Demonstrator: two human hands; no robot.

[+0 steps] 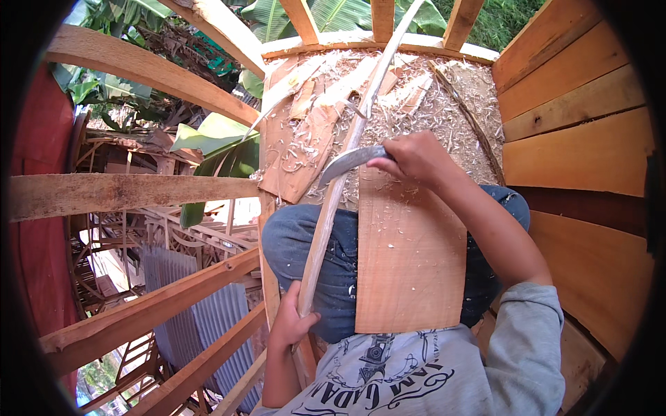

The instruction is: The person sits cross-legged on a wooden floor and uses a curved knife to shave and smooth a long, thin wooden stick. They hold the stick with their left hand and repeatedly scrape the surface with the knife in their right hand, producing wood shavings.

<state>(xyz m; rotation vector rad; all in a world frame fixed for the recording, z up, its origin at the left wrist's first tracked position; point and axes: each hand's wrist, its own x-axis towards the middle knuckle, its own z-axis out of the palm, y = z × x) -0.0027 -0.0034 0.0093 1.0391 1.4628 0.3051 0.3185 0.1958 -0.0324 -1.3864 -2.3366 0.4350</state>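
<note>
A long pale wooden pole (326,232) slants from beside my left hip, over my left thigh, up to the far railing. My left hand (293,315) is wrapped round its near end. In my right hand (416,158) is a knife with a curved dark blade (345,163); the fingers hide most of its handle. The blade lies across the pole about midway along it, and a curled sliver of wood stands up on the pole just beyond. A flat wooden board (411,260) rests across my lap between my knees.
Shavings and loose wood pieces (305,149) litter the floor ahead. A thin dark stick (468,114) lies at the right. Wooden rails (132,195) with open gaps run along the left, above corrugated sheets (201,305) lower down. A plank wall (576,149) closes the right side.
</note>
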